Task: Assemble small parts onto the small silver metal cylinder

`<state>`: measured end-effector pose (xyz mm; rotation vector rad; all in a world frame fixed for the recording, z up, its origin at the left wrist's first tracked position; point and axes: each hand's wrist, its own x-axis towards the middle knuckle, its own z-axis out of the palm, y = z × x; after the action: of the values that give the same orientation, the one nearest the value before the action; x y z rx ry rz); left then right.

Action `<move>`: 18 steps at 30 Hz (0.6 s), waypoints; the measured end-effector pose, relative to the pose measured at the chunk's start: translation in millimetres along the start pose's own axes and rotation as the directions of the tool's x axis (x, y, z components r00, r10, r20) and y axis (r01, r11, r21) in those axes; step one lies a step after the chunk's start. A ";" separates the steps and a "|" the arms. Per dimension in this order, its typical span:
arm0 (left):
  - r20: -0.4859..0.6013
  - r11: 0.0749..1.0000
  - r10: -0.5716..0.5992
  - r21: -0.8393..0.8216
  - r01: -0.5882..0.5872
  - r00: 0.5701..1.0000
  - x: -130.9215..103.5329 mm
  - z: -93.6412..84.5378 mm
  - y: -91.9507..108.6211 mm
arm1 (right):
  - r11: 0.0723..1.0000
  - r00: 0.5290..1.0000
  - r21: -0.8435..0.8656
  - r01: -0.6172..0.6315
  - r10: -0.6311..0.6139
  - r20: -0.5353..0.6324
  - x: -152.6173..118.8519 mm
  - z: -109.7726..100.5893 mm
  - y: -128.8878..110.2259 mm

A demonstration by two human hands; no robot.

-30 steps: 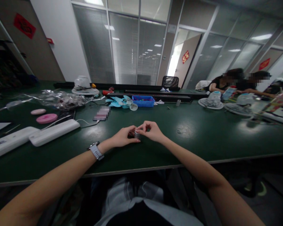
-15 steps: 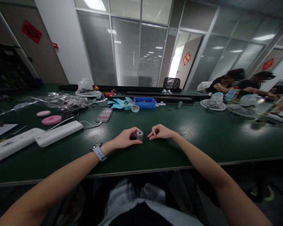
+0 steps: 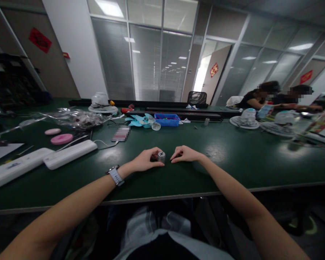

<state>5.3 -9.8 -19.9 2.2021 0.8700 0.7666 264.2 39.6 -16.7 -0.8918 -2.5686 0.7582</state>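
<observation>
A small grey metal cylinder (image 3: 161, 157) with dark marks on its top stands upright on the green tabletop (image 3: 189, 184). My left hand (image 3: 147, 159) is wrapped around its left side, thumb in front and fingers behind. To the right, a short gap away from the cylinder, my right hand (image 3: 186, 154) is closed in a pinch, fingertips pointing left and down close to the tabletop. Whatever those fingertips hold, if anything, is too small to make out.
White power strips (image 3: 70, 154) and a pink round case (image 3: 61, 139) lie to the left. Behind my hands are a phone (image 3: 121, 133), blue fan blades (image 3: 141, 121) and a blue bin (image 3: 167, 120). Fan parts (image 3: 245, 119) and two people are at the right.
The fingers of my right hand have drawn together into a tighter pinch. My left hand and the cylinder stay in place; the view has shifted slightly.
</observation>
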 end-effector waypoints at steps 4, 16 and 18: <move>-0.003 1.000 0.013 -0.013 -0.013 1.000 -0.5 -0.3 0.8 | 0.996 0.985 0.082 -0.033 0.046 -0.168 6.2 8.6 -16.3; -0.016 1.000 0.008 0.025 -0.007 1.000 -0.4 -0.2 -0.9 | 0.993 0.917 0.089 0.072 -0.030 -0.398 18.2 34.2 -65.2; -0.016 0.999 0.014 0.036 -0.014 1.000 -0.5 -0.4 -1.0 | 0.995 0.911 0.071 0.070 -0.035 -0.411 17.4 33.9 -66.1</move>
<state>4.4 -9.5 -20.5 2.2386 0.8833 0.7820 204.3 -5.9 -4.0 -0.8478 -2.1652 0.5849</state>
